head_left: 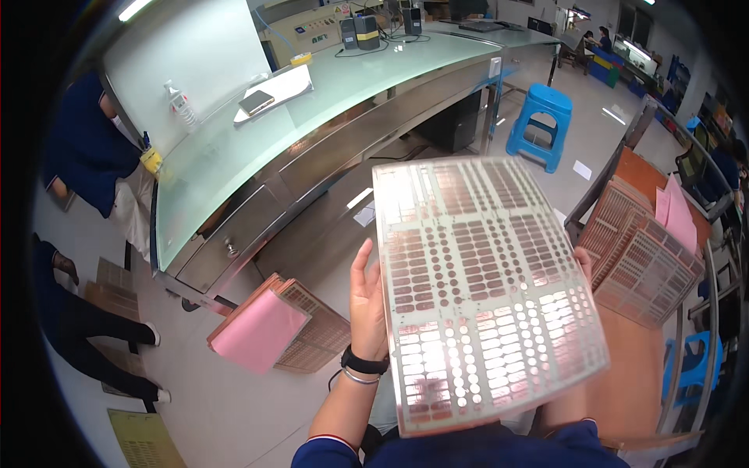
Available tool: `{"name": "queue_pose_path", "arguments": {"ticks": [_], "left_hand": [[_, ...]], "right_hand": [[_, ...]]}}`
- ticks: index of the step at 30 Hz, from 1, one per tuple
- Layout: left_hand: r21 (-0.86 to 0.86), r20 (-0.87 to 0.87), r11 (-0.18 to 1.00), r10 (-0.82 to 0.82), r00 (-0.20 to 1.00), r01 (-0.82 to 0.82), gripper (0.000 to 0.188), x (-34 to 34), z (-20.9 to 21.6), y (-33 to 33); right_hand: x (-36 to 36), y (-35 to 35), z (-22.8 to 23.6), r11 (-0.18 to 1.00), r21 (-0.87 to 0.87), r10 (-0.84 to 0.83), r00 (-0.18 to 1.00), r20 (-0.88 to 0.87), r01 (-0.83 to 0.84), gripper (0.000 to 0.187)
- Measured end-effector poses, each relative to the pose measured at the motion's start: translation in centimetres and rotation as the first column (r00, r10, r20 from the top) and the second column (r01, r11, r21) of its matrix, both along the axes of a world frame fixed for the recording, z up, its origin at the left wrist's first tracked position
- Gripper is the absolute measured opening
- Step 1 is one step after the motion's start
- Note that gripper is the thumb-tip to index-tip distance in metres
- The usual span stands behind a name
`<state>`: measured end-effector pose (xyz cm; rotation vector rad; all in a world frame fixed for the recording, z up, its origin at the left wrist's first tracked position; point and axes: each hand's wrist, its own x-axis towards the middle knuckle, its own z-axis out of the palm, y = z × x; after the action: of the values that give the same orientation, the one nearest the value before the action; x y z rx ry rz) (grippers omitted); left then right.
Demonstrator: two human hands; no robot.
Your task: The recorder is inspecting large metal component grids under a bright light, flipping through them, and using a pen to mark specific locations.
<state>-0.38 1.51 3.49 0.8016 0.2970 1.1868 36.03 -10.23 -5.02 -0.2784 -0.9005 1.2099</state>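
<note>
A large printed circuit board panel, patterned with rows of shiny copper rectangles and dots, is held up tilted in front of me. My left hand, with a black wristband, is at its left edge; the fingers point upward and part of the hand is behind the panel. On the opposite edge, only some fingers of my right hand show, gripping the panel, and the rest is hidden behind it.
On the right, a rack bears similar panels and pink sheets. More panels with a pink sheet stand low at left. Ahead is a glass-topped bench; beyond, a blue stool. A person stands at left.
</note>
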Motion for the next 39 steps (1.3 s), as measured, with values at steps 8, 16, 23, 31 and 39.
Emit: {"name": "queue_pose_path", "arguments": {"ticks": [8,16,23,31,39], "left_hand": [[-0.257,0.078,0.950,-0.165,0.983,0.180,0.037,-1.7,-3.5,-0.1],[-0.277,0.080,0.940,-0.184,0.980,0.199,0.046,-2.6,-3.9,-0.7],[-0.271,0.065,0.942,-0.186,0.980,0.197,0.045,-2.1,-3.8,-1.0],[-0.334,0.034,0.940,0.087,0.996,-0.071,0.041,-1.9,-3.6,-0.8],[-0.235,0.139,0.960,0.185,0.973,-0.149,0.040,-1.1,-2.0,-1.0]], "right_hand": [[-3.9,2.3,1.5,0.858,0.050,0.479,0.761,-0.437,-0.511,0.062],[-4.9,1.8,1.6,0.894,0.055,0.413,0.771,-0.485,-0.445,0.062],[-5.4,1.2,1.8,0.925,0.036,0.343,0.792,-0.505,-0.377,0.063],[-12.2,-3.3,1.7,0.959,-0.282,-0.178,0.845,-0.505,0.033,0.063],[-17.3,-3.6,1.8,0.954,-0.297,-0.081,0.919,-0.386,-0.040,0.052]]}}
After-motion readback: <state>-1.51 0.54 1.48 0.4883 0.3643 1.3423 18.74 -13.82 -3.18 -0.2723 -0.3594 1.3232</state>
